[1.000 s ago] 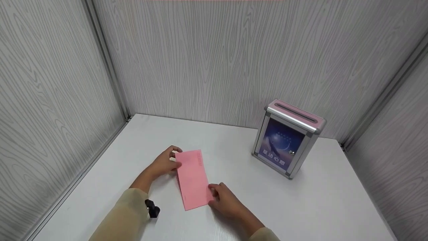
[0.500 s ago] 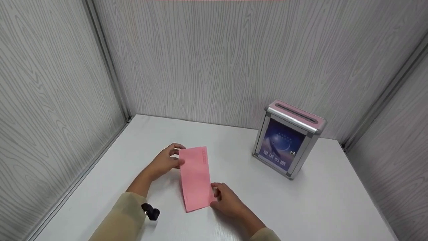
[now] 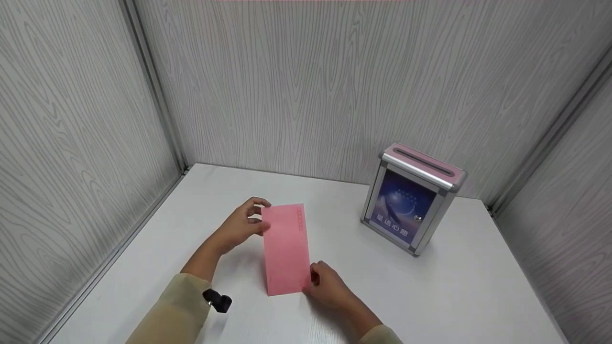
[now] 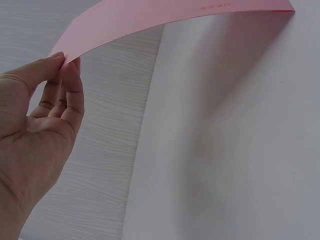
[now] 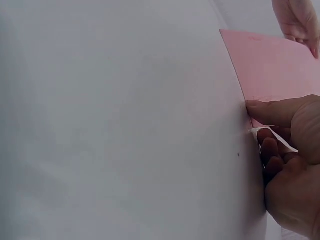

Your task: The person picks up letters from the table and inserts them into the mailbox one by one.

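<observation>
the pink envelope is held between both hands, raised off the white worktop with its far end higher than its near end. the left hand pinches the far left corner, thumb and curled fingers closed on the paper's edge. the right hand grips the near right corner low by the worktop, thumb on the pink face and fingers curled behind it. a slotted box with a pink lid and a blue picture on its front stands well apart, toward the far right corner. grey wood-grain walls close in the worktop on three sides.
</observation>
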`<state>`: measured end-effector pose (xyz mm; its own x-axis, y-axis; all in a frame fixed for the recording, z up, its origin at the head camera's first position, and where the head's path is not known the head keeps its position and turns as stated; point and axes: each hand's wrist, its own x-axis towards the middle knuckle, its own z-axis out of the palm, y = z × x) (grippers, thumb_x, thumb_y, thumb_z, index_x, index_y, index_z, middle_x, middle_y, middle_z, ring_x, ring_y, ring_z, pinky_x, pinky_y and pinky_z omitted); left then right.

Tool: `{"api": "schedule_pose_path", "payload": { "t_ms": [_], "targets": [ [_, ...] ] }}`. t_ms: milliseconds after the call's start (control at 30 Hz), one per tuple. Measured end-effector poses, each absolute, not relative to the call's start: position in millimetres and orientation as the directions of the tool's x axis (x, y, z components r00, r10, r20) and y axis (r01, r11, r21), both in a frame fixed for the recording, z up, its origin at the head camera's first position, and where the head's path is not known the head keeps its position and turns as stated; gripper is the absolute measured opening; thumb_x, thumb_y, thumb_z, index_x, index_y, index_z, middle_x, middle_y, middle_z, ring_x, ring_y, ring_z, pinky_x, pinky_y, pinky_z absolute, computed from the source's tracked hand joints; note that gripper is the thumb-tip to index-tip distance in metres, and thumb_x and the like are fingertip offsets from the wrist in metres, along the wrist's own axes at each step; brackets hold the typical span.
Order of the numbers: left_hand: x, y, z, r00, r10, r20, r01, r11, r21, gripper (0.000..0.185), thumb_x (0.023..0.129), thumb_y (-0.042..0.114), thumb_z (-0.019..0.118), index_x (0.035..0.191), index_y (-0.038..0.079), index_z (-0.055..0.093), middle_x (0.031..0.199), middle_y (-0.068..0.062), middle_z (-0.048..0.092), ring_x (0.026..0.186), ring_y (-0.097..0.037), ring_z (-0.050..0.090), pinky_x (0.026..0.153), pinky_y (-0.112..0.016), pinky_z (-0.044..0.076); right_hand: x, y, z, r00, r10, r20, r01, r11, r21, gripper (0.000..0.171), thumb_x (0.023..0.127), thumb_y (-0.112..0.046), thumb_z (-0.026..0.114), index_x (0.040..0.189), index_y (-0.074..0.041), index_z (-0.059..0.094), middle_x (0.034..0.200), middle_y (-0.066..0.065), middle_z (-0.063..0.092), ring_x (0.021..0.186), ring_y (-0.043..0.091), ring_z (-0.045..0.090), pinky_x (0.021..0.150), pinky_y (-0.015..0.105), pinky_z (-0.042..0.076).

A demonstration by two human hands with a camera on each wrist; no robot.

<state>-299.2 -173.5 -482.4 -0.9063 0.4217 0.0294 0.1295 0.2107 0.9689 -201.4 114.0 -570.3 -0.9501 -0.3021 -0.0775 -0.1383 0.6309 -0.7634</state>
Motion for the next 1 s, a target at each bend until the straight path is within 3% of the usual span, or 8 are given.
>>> {"api": "schedule_pose_path", "payload": {
  "t_ms": [233,500,700,833,1000],
  "targets": [
    [-288,-163,-466,-0.905,0.424,0.043,0.158,0.239,0.958,0.049,0.101,0.016,0.078,0.145,0.017,0.056,0.137,-0.013,0.062,0.108,-0.022,0.073,0.093,-0.037,0.061,-197,116,-572,-0.949,-0.306,-0.08,-0.102,0.536,-0.838,0.03,0.1,-0.005,0.073,0.126,-0.02,0.071,0.108,-0.005,0.072,0.1,0.015,0.063,0.092,0.035,0.057],
    [-278,-152,-446,-0.891,0.445,0.086,0.225,0.269,0.936,0.036,0.104,0.028,0.075,0.137,0.02,0.063,0.125,-0.011,0.069,0.101,-0.021,0.072,0.09,-0.038,0.061,-196,129,-572,-0.915,-0.388,-0.113,-0.064,0.416,-0.907,0.04,0.101,-0.001,0.07,0.135,-0.023,0.071,0.116,-0.004,0.075,0.105,0.018,0.064,0.095,0.036,0.056],
    [-269,-142,-428,-0.88,0.458,0.13,0.284,0.286,0.915,0.027,0.104,0.021,0.075,0.13,0.02,0.07,0.108,-0.009,0.074,0.095,-0.024,0.071,0.087,-0.039,0.061,-198,136,-562,-0.92,-0.376,-0.111,-0.088,0.473,-0.877,0.032,0.1,-0.002,0.074,0.128,-0.017,0.075,0.106,0.0,0.075,0.095,0.018,0.065,0.083,0.033,0.056],
    [-266,-133,-419,-0.871,0.463,0.166,0.338,0.318,0.886,0.026,0.105,0.021,0.074,0.13,0.02,0.071,0.108,-0.01,0.075,0.093,-0.027,0.071,0.084,-0.037,0.059,-199,142,-559,-0.934,-0.339,-0.113,-0.08,0.507,-0.858,0.025,0.098,-0.004,0.076,0.121,-0.014,0.077,0.099,0.001,0.074,0.088,0.017,0.063,0.075,0.032,0.055],
    [-266,-122,-418,-0.853,0.484,0.197,0.389,0.338,0.857,0.026,0.106,0.024,0.073,0.132,0.021,0.07,0.11,-0.009,0.076,0.088,-0.022,0.068,0.083,-0.039,0.058,-199,154,-557,-0.929,-0.353,-0.108,-0.09,0.501,-0.861,0.024,0.099,-0.006,0.076,0.121,-0.015,0.076,0.102,0.002,0.075,0.09,0.017,0.064,0.078,0.032,0.056]
  ]
}}
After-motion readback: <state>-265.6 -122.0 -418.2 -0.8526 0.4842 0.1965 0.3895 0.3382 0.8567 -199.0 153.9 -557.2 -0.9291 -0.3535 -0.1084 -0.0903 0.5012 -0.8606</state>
